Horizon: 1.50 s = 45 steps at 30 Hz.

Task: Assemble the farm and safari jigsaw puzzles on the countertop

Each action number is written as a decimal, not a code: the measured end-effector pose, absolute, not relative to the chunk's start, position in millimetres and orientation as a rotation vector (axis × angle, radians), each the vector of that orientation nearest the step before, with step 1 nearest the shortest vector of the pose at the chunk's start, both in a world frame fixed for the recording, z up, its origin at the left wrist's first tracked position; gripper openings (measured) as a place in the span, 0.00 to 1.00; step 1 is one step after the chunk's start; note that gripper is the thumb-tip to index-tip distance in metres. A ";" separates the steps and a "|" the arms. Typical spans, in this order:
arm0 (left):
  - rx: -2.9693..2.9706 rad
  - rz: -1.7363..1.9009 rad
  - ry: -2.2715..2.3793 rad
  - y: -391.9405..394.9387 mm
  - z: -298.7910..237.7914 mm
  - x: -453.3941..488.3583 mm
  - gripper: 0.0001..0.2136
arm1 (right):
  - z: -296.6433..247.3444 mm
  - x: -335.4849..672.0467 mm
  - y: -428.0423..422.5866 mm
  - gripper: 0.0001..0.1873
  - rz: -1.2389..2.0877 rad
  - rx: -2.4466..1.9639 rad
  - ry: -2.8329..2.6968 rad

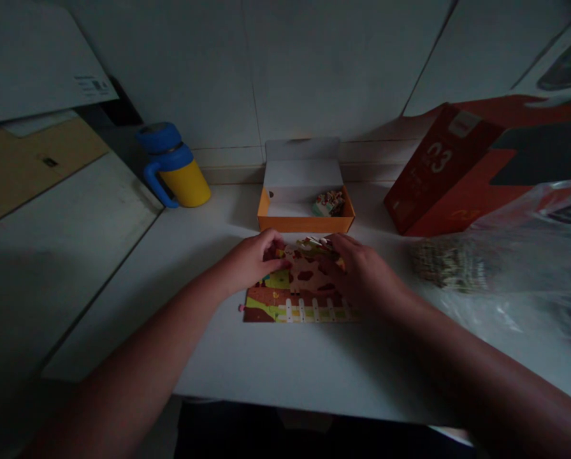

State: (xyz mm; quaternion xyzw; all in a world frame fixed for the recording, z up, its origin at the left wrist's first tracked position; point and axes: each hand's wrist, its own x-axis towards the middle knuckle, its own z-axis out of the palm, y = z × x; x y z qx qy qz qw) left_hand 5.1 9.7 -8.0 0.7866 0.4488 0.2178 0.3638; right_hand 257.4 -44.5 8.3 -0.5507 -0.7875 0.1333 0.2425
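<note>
A colourful jigsaw puzzle [299,305] with a spotted cow and a white fence lies on the white table [285,363], partly put together. My left hand [253,260] rests on its upper left corner, fingers curled and pinched at the top edge. My right hand [362,271] lies on the puzzle's right side, fingers bent onto loose puzzle pieces [314,243] at the top edge. Both hands meet over that edge. What each fingertip grips is hidden in the dim light.
An open orange box [304,223] with a few pieces inside stands just behind the puzzle. A blue and yellow mug [175,167] sits at the back left. A red carton [438,172] and a clear plastic bag of pieces [496,268] are on the right.
</note>
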 end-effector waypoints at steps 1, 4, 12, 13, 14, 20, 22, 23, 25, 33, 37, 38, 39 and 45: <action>1.967 0.581 1.117 11.2 -9.7 4.5 0.09 | 7.2 257.8 -44.1 0.04 0.371 -1.510 -2.163; 1.879 0.674 1.078 14.7 -9.7 3.8 0.06 | 2.0 258.0 -42.2 0.06 0.380 -1.556 -2.269; 2.312 0.813 1.260 5.0 11.8 7.5 0.13 | 2.7 257.7 -40.0 0.13 0.374 -1.399 -2.442; 2.372 0.781 1.217 3.7 11.1 8.4 0.14 | 3.4 257.6 -40.5 0.13 0.381 -1.347 -2.455; 2.435 0.748 1.158 2.5 9.6 9.4 0.15 | 3.7 257.5 -41.0 0.14 0.385 -1.308 -2.455; 2.568 0.632 0.930 -4.5 2.9 17.6 0.22 | 0.3 258.8 -42.7 0.19 0.484 -1.348 -2.224; 2.499 0.636 0.950 -7.0 5.1 20.0 0.21 | -1.0 259.3 -42.3 0.23 0.501 -1.391 -2.168; 2.456 0.643 0.961 -7.9 6.3 20.9 0.20 | -1.6 259.2 -42.1 0.24 0.496 -1.400 -2.167; 2.377 0.675 0.957 -9.1 7.7 22.1 0.19 | -2.7 258.3 -41.7 0.22 0.476 -1.387 -2.212; 2.202 0.877 0.931 -8.5 4.5 22.6 0.16 | 5.8 257.6 -40.8 0.15 0.414 -1.412 -2.333; 2.313 0.906 1.079 -4.2 4.5 20.5 0.13 | 8.6 263.8 -37.2 0.11 0.344 -1.557 -2.230; 2.348 0.880 1.097 -2.8 3.6 20.1 0.12 | 6.8 265.1 -35.9 0.10 0.336 -1.575 -2.244; 2.379 0.848 1.104 -1.5 2.2 19.9 0.11 | 3.9 266.3 -34.6 0.09 0.328 -1.587 -2.269; 2.531 0.638 1.021 1.6 -11.3 24.0 0.07 | -16.8 268.7 -31.6 0.09 0.224 -1.564 -2.369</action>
